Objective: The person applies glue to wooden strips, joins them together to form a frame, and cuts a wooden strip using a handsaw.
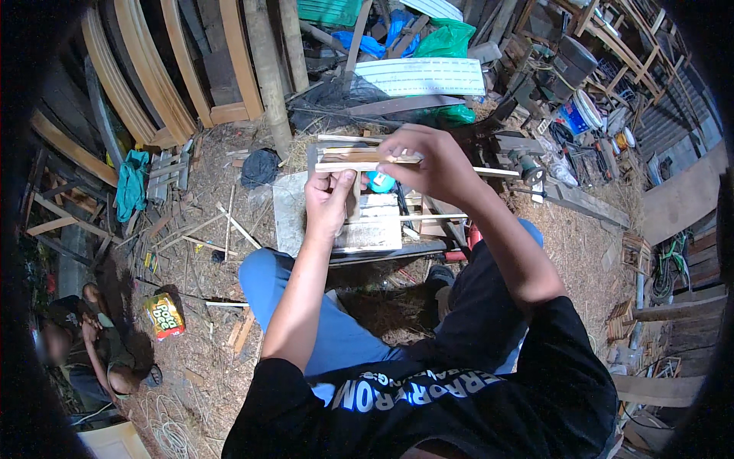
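Note:
My left hand (330, 205) is closed on a small piece of joined wooden strips (348, 166), its thumb against the near strip. A short upright wooden piece (355, 200) runs toward me from the strips, beside that thumb. My right hand (432, 162) is bent over the right end of the strips. Motion smears its fingers, so its grip cannot be made out. Just below the strips, a round turquoise object (380, 182) shows in part. A pale, worn board (371, 233) lies under my hands on a low work surface.
Thin wooden sticks lie around the work surface. A dark plastic bag (260, 167) sits left of it, with a wooden post (269, 84) behind. Curved wooden frames (149, 69) lean at the back left. Another person (92, 344) crouches at lower left near a yellow-green snack bag (164, 316).

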The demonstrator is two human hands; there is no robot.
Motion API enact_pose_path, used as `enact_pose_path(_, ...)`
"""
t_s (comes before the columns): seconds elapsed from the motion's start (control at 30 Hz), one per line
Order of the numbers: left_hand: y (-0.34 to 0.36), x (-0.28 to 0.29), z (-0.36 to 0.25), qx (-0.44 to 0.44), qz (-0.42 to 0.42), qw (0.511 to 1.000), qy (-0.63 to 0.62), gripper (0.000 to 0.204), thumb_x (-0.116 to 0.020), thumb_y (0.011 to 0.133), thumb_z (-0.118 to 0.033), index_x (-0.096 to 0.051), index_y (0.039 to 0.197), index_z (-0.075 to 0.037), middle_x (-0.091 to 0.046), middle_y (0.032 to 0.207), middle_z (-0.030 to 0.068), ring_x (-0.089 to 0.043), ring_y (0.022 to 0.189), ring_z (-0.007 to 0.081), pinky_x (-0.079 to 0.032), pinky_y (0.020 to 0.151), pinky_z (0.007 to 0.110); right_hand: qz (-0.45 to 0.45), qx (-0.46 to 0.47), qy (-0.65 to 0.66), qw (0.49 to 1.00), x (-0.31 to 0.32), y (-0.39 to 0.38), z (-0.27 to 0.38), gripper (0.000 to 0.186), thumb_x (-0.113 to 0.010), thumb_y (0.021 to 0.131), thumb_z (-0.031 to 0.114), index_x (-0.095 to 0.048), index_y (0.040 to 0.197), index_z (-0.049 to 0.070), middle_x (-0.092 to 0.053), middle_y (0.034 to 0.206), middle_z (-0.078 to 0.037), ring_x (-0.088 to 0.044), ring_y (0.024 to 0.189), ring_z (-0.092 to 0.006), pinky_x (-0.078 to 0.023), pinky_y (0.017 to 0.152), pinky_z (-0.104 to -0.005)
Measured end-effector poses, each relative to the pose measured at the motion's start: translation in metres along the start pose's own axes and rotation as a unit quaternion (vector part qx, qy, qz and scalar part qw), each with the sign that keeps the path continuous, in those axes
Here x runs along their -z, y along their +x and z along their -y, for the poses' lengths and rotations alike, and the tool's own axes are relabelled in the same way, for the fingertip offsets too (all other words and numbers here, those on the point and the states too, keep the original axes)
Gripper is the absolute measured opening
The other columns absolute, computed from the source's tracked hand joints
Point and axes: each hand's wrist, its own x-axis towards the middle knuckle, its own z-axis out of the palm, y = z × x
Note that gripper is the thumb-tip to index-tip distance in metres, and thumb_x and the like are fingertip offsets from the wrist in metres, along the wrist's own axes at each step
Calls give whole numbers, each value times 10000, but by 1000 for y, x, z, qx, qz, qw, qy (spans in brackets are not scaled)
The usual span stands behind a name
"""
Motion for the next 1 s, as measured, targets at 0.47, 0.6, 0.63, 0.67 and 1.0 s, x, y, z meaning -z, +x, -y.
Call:
enact_pose_path(0.47,-2,-1,-1,3,-26,998,60,189,-678,1062,-135,-660,1197,-4,-778,981,105,-735,861,157,-589,799,298,9,54,-94,994,-15,-2,-12,201,-786,906,262,-738,981,83,-727,934,-122,-719,878,-356,-568,736,-426)
enact_pose_path(0.6,-1,-1,-1,-27,-24,997,74,179,-673,1064,-130,-658,1193,-7,-772,990,101,-732,870,154,-583,803,295,26,44,-97,994,-20,2,-7,216,-755,927,287,-738,986,80,-712,940,-116,-710,883,-362,-565,736,-451)
enact_pose_path(0.63,-2,6,0,-14,-5,998,65,215,-676,1057,-116,-636,1242,-14,-739,1080,96,-714,934,158,-587,839,312,35,36,-98,994,-21,4,-5,219,-746,932,291,-738,988,79,-708,943,-114,-707,884,-364,-564,739,-459)
enact_pose_path(0.67,-2,12,1,-1,14,998,56,262,-678,1050,-103,-614,1292,-22,-706,1169,90,-696,998,162,-591,875,329,34,37,-97,994,-23,6,-3,219,-746,932,291,-738,988,79,-708,943,-114,-707,884,-364,-564,739,-459)
enact_pose_path(1.0,-5,-1,-2,-22,-39,997,62,169,-683,1048,-87,-669,1194,-3,-742,1036,55,-696,918,112,-548,835,280,41,37,-78,995,-28,7,-8,212,-750,915,274,-758,1005,82,-713,942,-117,-704,889,-372,-562,755,-456)
